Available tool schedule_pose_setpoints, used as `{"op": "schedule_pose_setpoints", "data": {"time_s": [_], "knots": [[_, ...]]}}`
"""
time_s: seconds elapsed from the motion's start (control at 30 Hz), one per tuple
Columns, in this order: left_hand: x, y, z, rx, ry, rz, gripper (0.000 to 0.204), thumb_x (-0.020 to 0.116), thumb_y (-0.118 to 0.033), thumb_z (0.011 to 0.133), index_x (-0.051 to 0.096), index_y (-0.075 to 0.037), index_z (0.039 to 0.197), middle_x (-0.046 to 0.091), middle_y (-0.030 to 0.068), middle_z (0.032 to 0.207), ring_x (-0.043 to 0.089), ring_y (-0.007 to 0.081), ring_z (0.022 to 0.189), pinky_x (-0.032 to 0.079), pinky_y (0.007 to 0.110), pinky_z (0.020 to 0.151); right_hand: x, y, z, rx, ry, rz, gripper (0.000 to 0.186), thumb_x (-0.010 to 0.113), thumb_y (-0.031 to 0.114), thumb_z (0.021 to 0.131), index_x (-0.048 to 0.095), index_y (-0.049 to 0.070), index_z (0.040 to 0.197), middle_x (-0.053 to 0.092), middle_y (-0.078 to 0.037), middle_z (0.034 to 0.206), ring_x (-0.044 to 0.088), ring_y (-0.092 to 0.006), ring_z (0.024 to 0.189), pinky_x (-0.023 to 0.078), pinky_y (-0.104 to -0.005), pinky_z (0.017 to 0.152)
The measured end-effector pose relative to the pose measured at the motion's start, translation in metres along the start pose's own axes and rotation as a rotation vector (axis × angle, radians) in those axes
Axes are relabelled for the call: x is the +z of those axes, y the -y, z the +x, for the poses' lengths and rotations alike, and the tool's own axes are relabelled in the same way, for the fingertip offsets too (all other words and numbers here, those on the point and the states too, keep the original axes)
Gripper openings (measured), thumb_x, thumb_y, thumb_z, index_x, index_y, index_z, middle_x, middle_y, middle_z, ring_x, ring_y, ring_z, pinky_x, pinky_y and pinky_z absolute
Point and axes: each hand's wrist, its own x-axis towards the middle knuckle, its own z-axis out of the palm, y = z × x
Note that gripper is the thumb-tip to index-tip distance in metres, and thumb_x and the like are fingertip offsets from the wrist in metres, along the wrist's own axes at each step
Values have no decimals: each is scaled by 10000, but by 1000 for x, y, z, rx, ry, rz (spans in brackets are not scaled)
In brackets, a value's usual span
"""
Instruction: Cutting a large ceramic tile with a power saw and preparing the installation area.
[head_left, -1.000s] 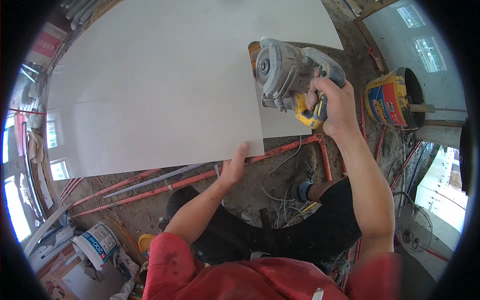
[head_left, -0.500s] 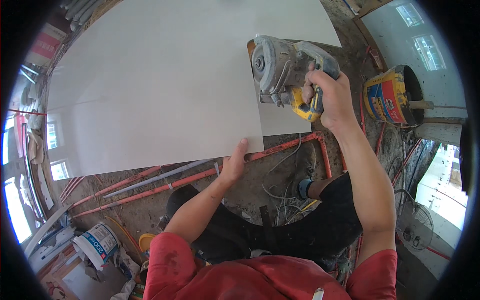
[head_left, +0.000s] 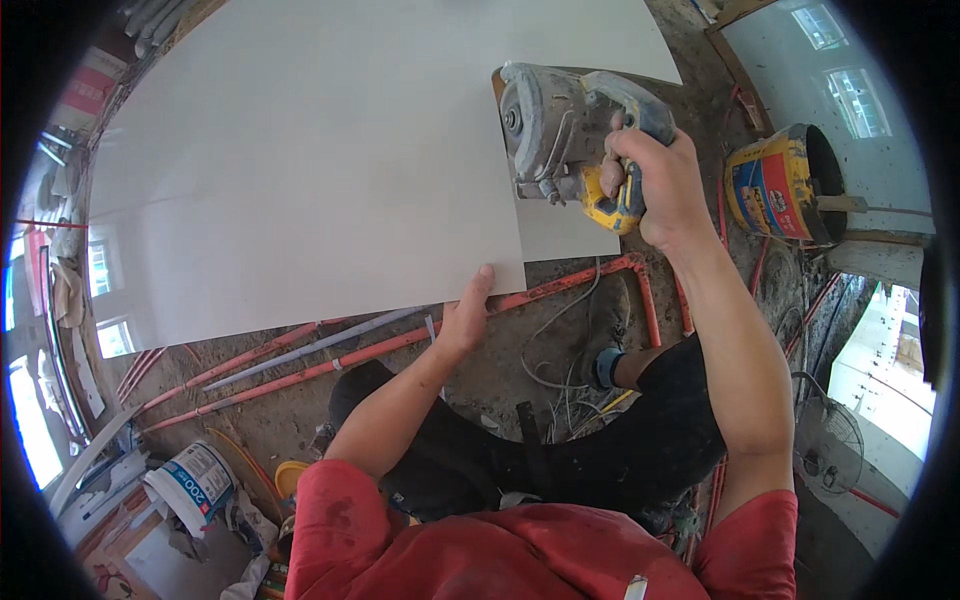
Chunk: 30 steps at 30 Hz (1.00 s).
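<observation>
My right hand grips the handle of a dusty grey power saw with yellow handle parts and a round disc at its left. The saw rests along the right edge of a large glossy white panel, above another white strip to its right. My left hand holds the panel's near edge by its right corner, thumb on top and the other fingers hidden.
Red pipes and cables run along the dirty floor. A yellow bucket stands right, a wire fan lower right, a white pail lower left. A reflective sheet lies at upper right.
The saw and my right hand have moved slightly forward and left along the panel's edge. The whole view has shifted a little. My left hand keeps its hold.
</observation>
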Motion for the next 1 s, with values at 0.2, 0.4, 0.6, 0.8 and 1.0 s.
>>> {"op": "schedule_pose_setpoints", "data": {"time_s": [0.2, 0.4, 0.6, 0.8, 1.0], "knots": [[-6, -1, -1, -18, -3, 3, 312, 524, -346, 1034, 594, -42, 1012, 598, 48, 840, 538, 152, 686, 436, 314, 611, 2, -3, -3, 18, 18, 8, 173, 636, 84, 863, 601, 14, 1017, 573, -44, 688, 540, -131, 570, 435, -306, 563], [-11, 5, 6, 52, -74, -89, 324, 582, -380, 1017, 621, -61, 1061, 616, 20, 952, 556, 106, 756, 449, 288, 590, 1, 7, -7, 79, 13, 4, 171, 633, 84, 867, 603, 16, 1022, 571, -38, 687, 542, -122, 570, 440, -297, 569], [-13, -1, 9, -78, -38, -120, 294, 551, -340, 1018, 591, -50, 1035, 594, 47, 881, 547, 165, 727, 441, 324, 637, 3, 10, -12, 126, -34, 56, 88, 642, 34, 820, 603, 33, 898, 564, -31, 694, 551, -137, 541, 448, -312, 523], [-2, -13, 8, -103, -126, -111, 303, 533, -348, 1018, 581, -50, 996, 585, 45, 833, 527, 151, 690, 413, 323, 621, -1, 9, -12, 106, 20, -18, 142, 636, 88, 865, 607, 25, 989, 576, -41, 684, 539, -121, 553, 442, -295, 555], [-6, -10, 12, -1, -43, -57, 319, 480, -330, 1024, 585, -36, 955, 573, 50, 772, 513, 148, 647, 403, 314, 609, -1, 6, -17, 107, 55, -50, 147, 638, 92, 860, 607, 23, 986, 575, -43, 677, 539, -123, 555, 441, -297, 559]]}}
